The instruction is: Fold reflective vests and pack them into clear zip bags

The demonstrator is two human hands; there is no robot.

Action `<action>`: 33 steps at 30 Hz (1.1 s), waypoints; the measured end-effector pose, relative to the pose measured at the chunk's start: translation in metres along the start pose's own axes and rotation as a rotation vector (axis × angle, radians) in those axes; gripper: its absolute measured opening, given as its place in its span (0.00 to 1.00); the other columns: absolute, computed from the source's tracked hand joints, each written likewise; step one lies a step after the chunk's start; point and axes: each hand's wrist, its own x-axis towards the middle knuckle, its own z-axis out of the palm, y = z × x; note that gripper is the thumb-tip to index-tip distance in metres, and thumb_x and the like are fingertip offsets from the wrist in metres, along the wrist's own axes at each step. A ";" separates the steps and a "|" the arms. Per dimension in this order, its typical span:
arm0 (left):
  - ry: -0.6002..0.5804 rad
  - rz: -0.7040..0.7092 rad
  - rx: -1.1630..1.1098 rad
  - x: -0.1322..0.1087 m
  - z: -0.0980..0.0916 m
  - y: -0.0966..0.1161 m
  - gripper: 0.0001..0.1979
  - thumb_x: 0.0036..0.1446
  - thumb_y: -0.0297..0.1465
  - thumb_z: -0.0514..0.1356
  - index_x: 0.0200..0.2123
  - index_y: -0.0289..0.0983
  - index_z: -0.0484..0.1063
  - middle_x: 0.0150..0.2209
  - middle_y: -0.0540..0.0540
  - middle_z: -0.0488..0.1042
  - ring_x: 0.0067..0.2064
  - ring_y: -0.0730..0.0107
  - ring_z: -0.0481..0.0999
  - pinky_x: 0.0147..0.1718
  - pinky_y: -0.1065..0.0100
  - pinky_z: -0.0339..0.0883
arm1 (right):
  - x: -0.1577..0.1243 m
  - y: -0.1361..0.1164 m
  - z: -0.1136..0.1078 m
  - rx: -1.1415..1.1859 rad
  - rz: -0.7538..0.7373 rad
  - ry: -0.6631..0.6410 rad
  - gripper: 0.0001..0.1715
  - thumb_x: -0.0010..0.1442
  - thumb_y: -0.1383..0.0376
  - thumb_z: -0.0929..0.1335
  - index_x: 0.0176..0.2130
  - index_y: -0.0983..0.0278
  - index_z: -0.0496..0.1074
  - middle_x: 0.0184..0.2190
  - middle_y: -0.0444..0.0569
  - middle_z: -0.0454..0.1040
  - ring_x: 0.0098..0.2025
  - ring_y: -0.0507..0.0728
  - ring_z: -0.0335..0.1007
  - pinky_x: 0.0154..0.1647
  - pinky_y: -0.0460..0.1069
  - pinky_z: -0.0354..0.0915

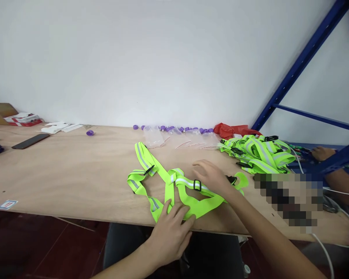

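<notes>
Yellow-green reflective harness (203, 207) at near middle of table (75, 166), seemingly opened out but not yet flat; left hand (173, 228) bent across near edge, grip unclear; right hand (211, 176) loosely spread above right part; tangled pile (258, 153) at far right, apparently yet unsorted; near-left label (7, 204) perhaps reading "11"; red-and-white box (23, 119) illegible.

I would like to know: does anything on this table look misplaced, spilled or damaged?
One small purple piece looks stray: it lies alone at left, near the white papers, while the other purple pieces form a loose row by the wall. The nearer green straps lie loosely, but no spill or damage shows.
</notes>
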 end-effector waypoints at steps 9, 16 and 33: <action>-0.104 -0.049 -0.061 0.007 -0.005 0.000 0.24 0.67 0.40 0.48 0.63 0.42 0.60 0.62 0.39 0.65 0.64 0.52 0.63 0.65 0.37 0.56 | 0.061 -0.031 0.029 0.099 0.071 -0.318 0.14 0.52 0.59 0.68 0.34 0.68 0.69 0.34 0.47 0.73 0.31 0.47 0.59 0.31 0.40 0.52; -0.113 -0.120 -0.142 0.015 -0.006 -0.003 0.27 0.65 0.46 0.51 0.63 0.45 0.60 0.68 0.38 0.57 0.67 0.49 0.59 0.65 0.33 0.53 | 0.064 -0.042 -0.018 0.271 -0.079 -0.272 0.18 0.49 0.66 0.67 0.43 0.66 0.69 0.41 0.45 0.72 0.39 0.48 0.64 0.39 0.40 0.60; 0.498 -0.153 -0.171 0.056 -0.088 -0.035 0.12 0.66 0.35 0.52 0.48 0.40 0.72 0.45 0.43 0.77 0.49 0.64 0.75 0.61 0.53 0.62 | 0.074 -0.068 -0.076 0.559 -0.082 -0.154 0.27 0.53 0.49 0.71 0.40 0.69 0.69 0.30 0.47 0.74 0.30 0.47 0.68 0.32 0.40 0.61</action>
